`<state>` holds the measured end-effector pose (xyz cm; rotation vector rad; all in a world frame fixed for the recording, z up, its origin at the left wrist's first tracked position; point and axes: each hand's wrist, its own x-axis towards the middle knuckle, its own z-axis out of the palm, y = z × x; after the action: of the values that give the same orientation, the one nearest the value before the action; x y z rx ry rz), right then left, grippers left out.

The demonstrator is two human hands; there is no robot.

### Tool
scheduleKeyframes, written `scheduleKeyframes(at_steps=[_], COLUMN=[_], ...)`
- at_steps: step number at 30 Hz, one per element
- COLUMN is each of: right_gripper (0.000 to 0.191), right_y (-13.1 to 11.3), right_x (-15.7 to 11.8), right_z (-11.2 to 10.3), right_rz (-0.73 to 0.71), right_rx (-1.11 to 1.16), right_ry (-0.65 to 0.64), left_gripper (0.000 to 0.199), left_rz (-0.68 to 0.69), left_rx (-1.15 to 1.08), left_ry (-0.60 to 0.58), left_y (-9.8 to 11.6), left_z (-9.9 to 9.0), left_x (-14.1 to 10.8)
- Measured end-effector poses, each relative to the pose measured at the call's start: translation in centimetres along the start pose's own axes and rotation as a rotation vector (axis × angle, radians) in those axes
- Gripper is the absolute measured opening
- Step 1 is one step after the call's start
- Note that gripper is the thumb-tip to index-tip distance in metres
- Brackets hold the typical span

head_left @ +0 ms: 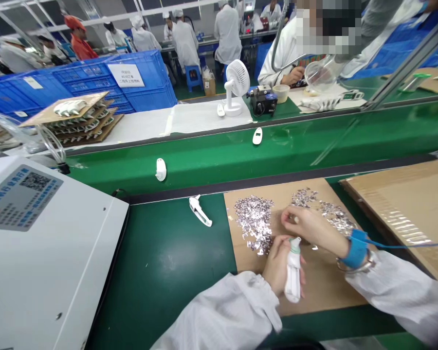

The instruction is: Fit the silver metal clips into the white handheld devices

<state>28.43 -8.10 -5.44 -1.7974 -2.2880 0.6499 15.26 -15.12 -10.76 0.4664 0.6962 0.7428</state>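
White handheld housing with a pale-green collar [294, 279], nozzle pointing up, is held above the cardboard sheet [328, 296], toward its near edge. The left hand [277, 265] has its grip closed around the housing. The right hand [306, 223], wearing a blue wrist strap [355, 249], has curled fingers just beyond the nozzle; whether its grip pinches a piece I cannot tell. Small metal pieces [253, 218] lie heaped by the sheet's left edge, others [337, 218] toward its far right corner. Left of the sheet, a white half-shell [200, 212] rests near the far edge of the green bench [160, 277].
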Motion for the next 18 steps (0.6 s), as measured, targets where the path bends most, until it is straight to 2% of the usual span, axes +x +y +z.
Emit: scheduleKeyframes(at_steps=[4, 7, 9, 12, 18], right_gripper=[0.010, 0.013, 0.015, 0.016, 0.012], right_y=[0.0, -1.3, -2.3, -3.2, -2.7], right_x=[-2.4, -4.4, -5.3, -5.9, -6.2], right_z=[-1.9, -2.3, -1.9, -0.9, 0.4], right_rz=[0.042, -0.030, -0.117, -0.229, -0.302], right_rx=[0.143, 0.285, 0.281, 0.228, 0.158], right_ry=[0.067, 0.002, -0.053, -0.030, 0.000], left_gripper=[0.046, 0.042, 0.037, 0.034, 0.033], left_rz=[-0.040, -0.028, 0.006, 0.036, 0.068], left_rx=[-0.122, -0.093, -0.038, 0.023, 0.034], left_ry=[0.040, 0.073, 0.108, 0.168, 0.239], left_y=[1.0, 1.4, 1.3, 1.2, 1.2], left_z=[0.1, 0.3, 0.5, 0.6, 0.6], left_x=[0.2, 0.0, -0.2, -0.4, -0.3])
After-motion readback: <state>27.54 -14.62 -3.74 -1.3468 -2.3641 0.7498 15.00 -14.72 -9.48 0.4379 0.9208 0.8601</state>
